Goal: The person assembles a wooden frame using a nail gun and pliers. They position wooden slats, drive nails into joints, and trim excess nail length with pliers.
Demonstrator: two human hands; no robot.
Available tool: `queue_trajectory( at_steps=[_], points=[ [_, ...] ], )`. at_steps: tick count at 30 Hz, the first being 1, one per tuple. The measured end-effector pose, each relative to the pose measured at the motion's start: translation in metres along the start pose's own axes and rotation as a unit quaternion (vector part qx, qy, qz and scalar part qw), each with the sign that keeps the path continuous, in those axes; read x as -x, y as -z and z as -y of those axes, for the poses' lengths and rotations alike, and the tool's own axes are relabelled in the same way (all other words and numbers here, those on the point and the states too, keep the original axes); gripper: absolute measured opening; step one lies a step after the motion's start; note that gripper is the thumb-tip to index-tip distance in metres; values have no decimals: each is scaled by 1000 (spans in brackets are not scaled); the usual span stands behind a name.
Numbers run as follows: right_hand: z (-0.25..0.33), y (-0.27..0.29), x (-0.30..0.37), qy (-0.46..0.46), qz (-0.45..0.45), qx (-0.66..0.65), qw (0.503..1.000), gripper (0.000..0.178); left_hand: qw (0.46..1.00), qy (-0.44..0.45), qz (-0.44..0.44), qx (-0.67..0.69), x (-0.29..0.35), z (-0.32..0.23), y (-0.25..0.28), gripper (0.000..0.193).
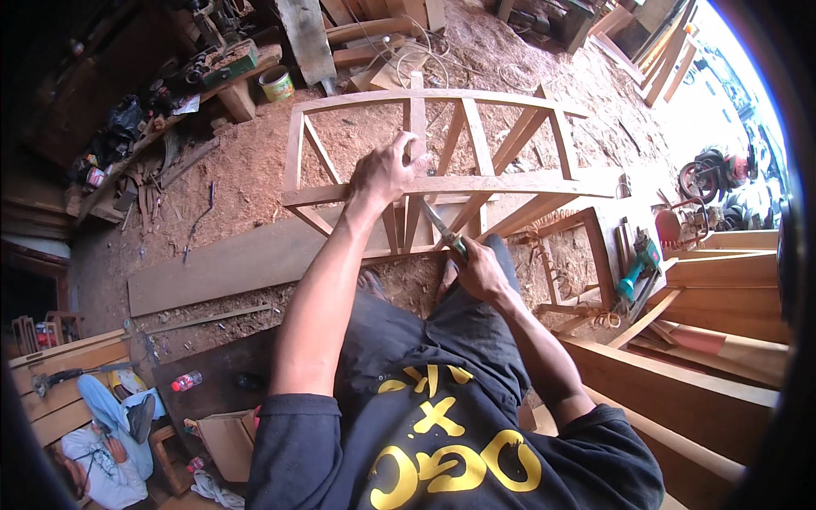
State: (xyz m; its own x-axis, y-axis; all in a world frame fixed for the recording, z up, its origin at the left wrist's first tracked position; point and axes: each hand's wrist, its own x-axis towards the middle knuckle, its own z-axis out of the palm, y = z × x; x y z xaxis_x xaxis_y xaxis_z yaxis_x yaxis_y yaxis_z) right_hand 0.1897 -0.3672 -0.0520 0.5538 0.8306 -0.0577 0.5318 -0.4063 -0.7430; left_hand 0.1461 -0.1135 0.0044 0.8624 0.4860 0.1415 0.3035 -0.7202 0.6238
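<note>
around wooden frame [484, 184]: plank [212, 270], teal power tool [637, 274]; left grip [382, 176] holding frame, right grip [484, 270] holding bladed tool [441, 228].

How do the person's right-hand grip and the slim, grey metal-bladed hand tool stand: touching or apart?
Touching: the head view shows the right-hand grip closed around the handle end of the metal-bladed tool, blade projecting out.
</note>
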Motion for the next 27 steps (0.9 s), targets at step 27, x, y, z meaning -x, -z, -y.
queue_trajectory(
  at_steps=[27],
  points=[
    [6, -104, -1, -89, -137, -155, 974, 25, 1000, -4, -11, -18, 2, 0, -3, 44]
  ],
)
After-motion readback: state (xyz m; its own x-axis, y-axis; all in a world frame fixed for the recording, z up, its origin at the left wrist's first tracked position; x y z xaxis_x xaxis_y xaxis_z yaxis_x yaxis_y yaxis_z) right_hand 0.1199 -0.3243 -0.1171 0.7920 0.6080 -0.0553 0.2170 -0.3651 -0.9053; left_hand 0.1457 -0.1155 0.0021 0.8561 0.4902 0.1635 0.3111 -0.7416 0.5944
